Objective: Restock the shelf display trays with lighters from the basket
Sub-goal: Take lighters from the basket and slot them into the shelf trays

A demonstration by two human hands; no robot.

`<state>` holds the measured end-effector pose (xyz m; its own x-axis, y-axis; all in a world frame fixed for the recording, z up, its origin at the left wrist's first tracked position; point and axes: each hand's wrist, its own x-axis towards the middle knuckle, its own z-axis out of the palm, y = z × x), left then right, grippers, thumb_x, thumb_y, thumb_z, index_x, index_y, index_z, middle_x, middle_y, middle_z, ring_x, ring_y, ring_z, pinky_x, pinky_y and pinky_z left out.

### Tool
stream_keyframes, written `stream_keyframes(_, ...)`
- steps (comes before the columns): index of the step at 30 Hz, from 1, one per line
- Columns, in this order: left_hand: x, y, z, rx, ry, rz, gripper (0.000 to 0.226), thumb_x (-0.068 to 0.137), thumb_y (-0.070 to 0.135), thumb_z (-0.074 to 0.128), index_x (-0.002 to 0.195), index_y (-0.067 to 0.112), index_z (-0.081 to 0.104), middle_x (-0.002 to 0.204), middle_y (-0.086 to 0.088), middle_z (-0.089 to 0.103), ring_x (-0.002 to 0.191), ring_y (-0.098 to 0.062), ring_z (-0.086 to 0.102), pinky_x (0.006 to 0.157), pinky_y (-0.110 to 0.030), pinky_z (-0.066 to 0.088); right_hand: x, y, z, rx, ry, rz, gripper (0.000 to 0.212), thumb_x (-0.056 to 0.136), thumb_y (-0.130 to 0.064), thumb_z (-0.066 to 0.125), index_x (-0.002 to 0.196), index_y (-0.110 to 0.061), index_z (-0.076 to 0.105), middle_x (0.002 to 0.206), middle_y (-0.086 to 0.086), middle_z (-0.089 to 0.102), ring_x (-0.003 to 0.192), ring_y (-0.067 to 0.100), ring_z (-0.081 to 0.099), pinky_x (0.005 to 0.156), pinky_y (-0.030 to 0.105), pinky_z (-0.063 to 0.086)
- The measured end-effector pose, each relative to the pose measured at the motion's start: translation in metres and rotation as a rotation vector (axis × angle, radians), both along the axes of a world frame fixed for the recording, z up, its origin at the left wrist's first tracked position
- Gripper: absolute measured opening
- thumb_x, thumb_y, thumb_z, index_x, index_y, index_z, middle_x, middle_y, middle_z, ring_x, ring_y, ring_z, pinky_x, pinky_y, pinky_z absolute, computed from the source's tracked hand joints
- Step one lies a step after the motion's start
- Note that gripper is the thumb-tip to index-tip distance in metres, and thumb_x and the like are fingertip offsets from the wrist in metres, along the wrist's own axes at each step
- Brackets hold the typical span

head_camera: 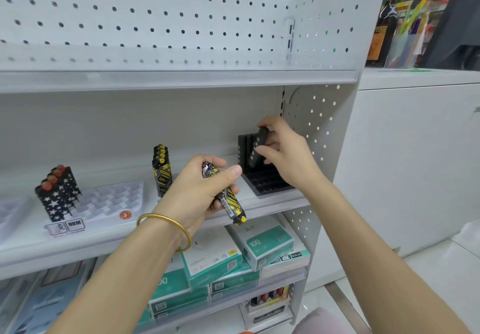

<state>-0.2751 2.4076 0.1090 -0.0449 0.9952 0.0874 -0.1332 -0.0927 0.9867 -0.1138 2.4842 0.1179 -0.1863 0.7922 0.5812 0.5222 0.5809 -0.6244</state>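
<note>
Below my reach, teal-and-white boxes (267, 245) lie stacked; beyond the pegboard panel (155, 22) stands, apparently, a dark bottle (385, 29).

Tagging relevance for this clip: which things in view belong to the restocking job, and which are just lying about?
Job: right hand holding a black lighter at the black tray; left hand gripping yellow-black lighters; white tray; star lighters.
Lying about: teal boxes on the lower shelf; dark bottle in the background.

The left hand (197, 190), thin gold bangle (166, 227) at its wrist, curls round a bundle of black-and-yellow printed lighters (233, 207). Just right of it, the outstretched right hand (285, 159) pinches a slim black lighter (255, 149).
</note>
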Motion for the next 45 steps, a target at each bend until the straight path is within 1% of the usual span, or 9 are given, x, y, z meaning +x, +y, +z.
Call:
stream_keyframes(5,-0.003,-0.001,-0.002,-0.002,0.015,-0.001,0.024,0.081,0.017,0.068,0.097,0.017,0.050,0.056,-0.003,0.063,0.053,-0.014,0.045,0.040,-0.017,0.036,-0.011,0.004,-0.009,0.012,-0.079,-0.006,0.033,0.087,-0.005,0.058,0.117,-0.014,0.050,0.087,0.012,0.064,0.079,0.025,0.063,0.079,0.044,0.053)
stream_keyframes(8,-0.004,-0.004,-0.003,-0.013,0.008,-0.023,0.024,0.082,0.013,0.068,0.098,0.016,0.050,0.060,-0.006,0.062,0.044,-0.009,0.045,0.040,-0.017,0.037,-0.011,0.006,-0.008,0.026,-0.124,-0.035,0.029,0.089,-0.006,0.054,0.118,-0.011,0.051,0.082,0.010,0.064,0.076,0.021,0.064,0.079,0.040,0.053)
stream_keyframes(11,-0.004,-0.007,-0.004,-0.018,0.007,-0.045,0.025,0.081,0.012,0.068,0.098,0.016,0.050,0.061,-0.007,0.062,0.045,-0.009,0.048,0.041,-0.018,0.037,-0.010,0.007,-0.002,0.033,-0.157,-0.069,0.027,0.090,-0.008,0.055,0.116,-0.009,0.053,0.088,0.011,0.064,0.077,0.023,0.063,0.078,0.040,0.053)
stream_keyframes(18,-0.003,-0.007,-0.006,-0.029,0.017,-0.048,0.026,0.081,0.013,0.068,0.100,0.016,0.051,0.058,-0.003,0.063,0.044,-0.008,0.049,0.041,-0.017,0.038,-0.011,0.002,0.006,0.074,-0.256,-0.122,0.029,0.085,-0.007,0.058,0.114,-0.009,0.057,0.092,-0.002,0.055,0.080,0.014,0.053,0.075,0.025,0.045)
stream_keyframes(22,-0.004,-0.007,-0.007,-0.033,0.024,-0.045,0.026,0.081,0.014,0.068,0.101,0.016,0.051,0.057,-0.002,0.063,0.044,-0.007,0.049,0.041,-0.017,0.038,-0.012,0.001,0.009,0.076,-0.305,-0.129,0.030,0.086,-0.008,0.059,0.116,-0.006,0.057,0.103,0.010,0.063,0.093,0.024,0.059,0.082,0.034,0.048)
stream_keyframes(25,-0.004,-0.007,-0.007,-0.040,0.023,-0.042,0.026,0.081,0.014,0.068,0.101,0.016,0.051,0.055,-0.002,0.063,0.044,-0.008,0.048,0.041,-0.016,0.038,-0.016,0.005,0.007,0.075,-0.311,-0.117,0.030,0.087,-0.010,0.058,0.118,-0.008,0.056,0.106,0.011,0.065,0.096,0.027,0.060,0.084,0.036,0.049)
stream_keyframes(30,-0.003,-0.008,-0.008,-0.044,0.015,-0.040,0.026,0.081,0.014,0.069,0.100,0.016,0.052,0.054,-0.001,0.063,0.046,-0.009,0.048,0.040,-0.016,0.038,-0.020,0.010,-0.001,0.064,-0.242,-0.120,0.028,0.089,-0.010,0.054,0.117,-0.009,0.055,0.094,0.012,0.064,0.086,0.031,0.062,0.078,0.045,0.052)
stream_keyframes(39,-0.005,-0.009,-0.008,-0.041,0.000,-0.051,0.026,0.082,0.012,0.068,0.101,0.015,0.051,0.054,-0.001,0.063,0.042,-0.007,0.046,0.040,-0.016,0.037,-0.023,0.008,0.000,0.039,-0.206,-0.084,0.029,0.090,-0.008,0.056,0.119,-0.006,0.056,0.093,0.011,0.063,0.086,0.028,0.062,0.083,0.039,0.051)
stream_keyframes(45,-0.006,-0.010,-0.008,-0.037,-0.012,-0.046,0.025,0.082,0.013,0.068,0.100,0.016,0.051,0.054,-0.001,0.063,0.048,-0.011,0.045,0.040,-0.015,0.037,-0.031,0.010,-0.003,0.001,-0.191,-0.079,0.029,0.089,-0.009,0.056,0.117,-0.004,0.057,0.084,0.011,0.061,0.079,0.030,0.063,0.079,0.044,0.052)
